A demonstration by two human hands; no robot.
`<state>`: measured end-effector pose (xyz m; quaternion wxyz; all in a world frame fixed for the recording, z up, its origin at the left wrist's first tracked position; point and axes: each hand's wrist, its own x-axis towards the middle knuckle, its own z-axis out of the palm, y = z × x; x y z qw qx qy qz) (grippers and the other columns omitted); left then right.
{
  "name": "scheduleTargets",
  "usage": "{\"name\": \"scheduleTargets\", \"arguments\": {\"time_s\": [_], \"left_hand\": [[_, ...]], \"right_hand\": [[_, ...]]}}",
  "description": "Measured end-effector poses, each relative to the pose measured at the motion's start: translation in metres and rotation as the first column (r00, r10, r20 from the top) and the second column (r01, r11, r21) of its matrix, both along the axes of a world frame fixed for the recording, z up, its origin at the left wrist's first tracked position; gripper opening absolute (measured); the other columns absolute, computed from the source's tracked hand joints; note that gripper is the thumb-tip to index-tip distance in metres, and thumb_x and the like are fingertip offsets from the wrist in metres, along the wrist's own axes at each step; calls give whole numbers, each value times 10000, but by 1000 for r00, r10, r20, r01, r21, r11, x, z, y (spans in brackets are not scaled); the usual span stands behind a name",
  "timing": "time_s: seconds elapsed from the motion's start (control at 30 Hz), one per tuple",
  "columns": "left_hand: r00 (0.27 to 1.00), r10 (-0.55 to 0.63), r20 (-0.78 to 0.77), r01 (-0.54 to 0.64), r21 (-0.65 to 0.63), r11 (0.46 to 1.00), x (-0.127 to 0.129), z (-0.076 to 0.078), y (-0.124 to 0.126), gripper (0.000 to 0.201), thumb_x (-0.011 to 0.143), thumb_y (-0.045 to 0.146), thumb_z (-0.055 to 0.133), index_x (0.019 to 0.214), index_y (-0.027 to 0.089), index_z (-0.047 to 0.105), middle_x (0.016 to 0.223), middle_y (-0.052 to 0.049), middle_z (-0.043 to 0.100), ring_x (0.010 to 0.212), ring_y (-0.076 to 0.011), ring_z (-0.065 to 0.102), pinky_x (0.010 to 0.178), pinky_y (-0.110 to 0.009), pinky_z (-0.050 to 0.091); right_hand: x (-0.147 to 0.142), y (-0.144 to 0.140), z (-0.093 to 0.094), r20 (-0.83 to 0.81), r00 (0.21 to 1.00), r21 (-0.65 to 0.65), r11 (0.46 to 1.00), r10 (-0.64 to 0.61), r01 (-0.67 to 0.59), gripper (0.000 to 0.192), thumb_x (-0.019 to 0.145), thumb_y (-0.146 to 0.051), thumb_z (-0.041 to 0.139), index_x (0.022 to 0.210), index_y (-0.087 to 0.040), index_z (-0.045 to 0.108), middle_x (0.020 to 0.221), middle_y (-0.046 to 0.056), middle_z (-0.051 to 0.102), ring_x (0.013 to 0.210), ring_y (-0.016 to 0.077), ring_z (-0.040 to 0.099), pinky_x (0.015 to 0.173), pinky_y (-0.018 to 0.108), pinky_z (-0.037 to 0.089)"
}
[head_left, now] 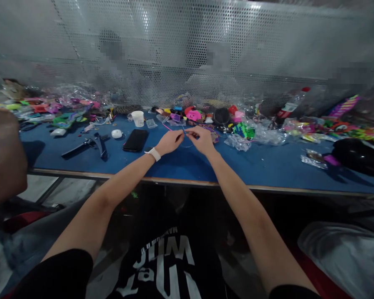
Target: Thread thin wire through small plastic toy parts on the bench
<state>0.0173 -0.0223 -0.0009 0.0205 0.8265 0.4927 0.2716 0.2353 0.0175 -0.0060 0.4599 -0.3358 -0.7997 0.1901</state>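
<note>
A: Item one, the hands?

B: Left hand (170, 142), white band at the wrist, and right hand (202, 140), both stretched out over the blue desk (268, 166), near its middle. Fingertips of the two meet, or nearly so.

A: State of the fingers?

B: Both sets pinched narrow. Between them a thin pink strip (167, 127), slanting up and left from the left hand's pinch, with a small bluish bit at the meeting point. Too small to say exactly what it is, or which hand bears it.

A: Nearby stock, left side?

B: Black phone (136, 140), flat, just left of the left hand. White round object (116, 133) beside it. Clear plastic cup (138, 118), upright, behind the phone. Dark long-handled tool (87, 146) lying farther left.

A: Back row?

B: Heap of small coloured parts (199, 115), pink, red, black, against the perforated metal screen (187, 50). Crumpled clear bags (238, 142) to the right of the right hand. Plastic bottle (291, 106) with a red cap, tilted, farther right.

A: Other entries?

B: Another person's arm (3, 158) at the left edge, raised, well apart from the two hands.
</note>
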Motion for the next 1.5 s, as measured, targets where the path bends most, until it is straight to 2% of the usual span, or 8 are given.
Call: {"name": "scheduleTargets", "arguments": {"time_s": [0.17,0.4,0.57,0.67,0.8,1.37,1.43,1.5], "left_hand": [[995,-25,94,24,13,1000,2,1,0,263,1095,109,500,884,232,597,877,-43,761,813,-200,684,799,-308,479],[997,31,-68,-24,105,994,0,-2,-2,235,1175,179,507,1025,203,687,1044,-112,813,994,-251,758,878,-347,494],[975,77,-207,-53,119,991,-3,0,-6,238,1183,205,515,1149,198,750,1158,-132,820,976,-262,770,773,-362,454],[968,81,-236,-54,120,991,-3,4,-8,220,1178,220,541,1158,211,760,1160,-122,813,949,-255,763,737,-353,436],[963,88,-254,-57,125,991,-2,7,-10,236,1190,217,527,1158,208,761,1154,-121,809,944,-249,757,731,-342,435],[980,9,-200,16,123,992,-7,-9,3,212,1169,210,555,1099,214,755,1125,-109,813,956,-250,747,749,-353,426],[989,-17,-144,35,126,991,-7,-11,6,207,1161,208,561,1046,216,733,1085,-110,808,945,-252,737,765,-354,436],[997,-43,-59,50,113,992,-8,-12,9,234,1153,197,553,966,221,691,1003,-101,790,905,-247,716,781,-351,443]], "right_hand": [[-1,-1,-3,37,999,40,998,36,-37,293,1085,-512,778,1068,-273,947,1067,120,887,941,314,751,954,490,625],[-4,4,-8,69,995,59,996,66,-70,293,1101,-468,692,1026,-249,872,1053,128,817,952,307,728,923,468,593],[-7,6,-8,-1,990,-137,981,142,-140,389,996,-620,758,922,-244,817,968,103,808,883,275,706,828,425,581],[-10,5,-9,-142,971,-328,917,191,-228,521,884,-770,832,871,-251,792,871,63,807,818,244,687,779,393,589],[-13,3,-9,-270,950,-416,870,160,-265,599,733,-815,953,828,-252,775,858,45,811,832,224,696,771,363,611],[-4,9,-9,-339,931,-534,787,137,-310,500,628,-555,1054,912,-226,809,855,57,860,773,205,750,779,351,616],[-3,9,-8,-330,932,-506,807,146,-305,420,648,-496,1020,909,-223,836,866,67,873,804,232,791,830,376,647],[-1,8,-7,-287,945,-428,861,157,-273,319,677,-400,966,920,-222,862,876,75,887,857,267,839,898,407,671]]}}
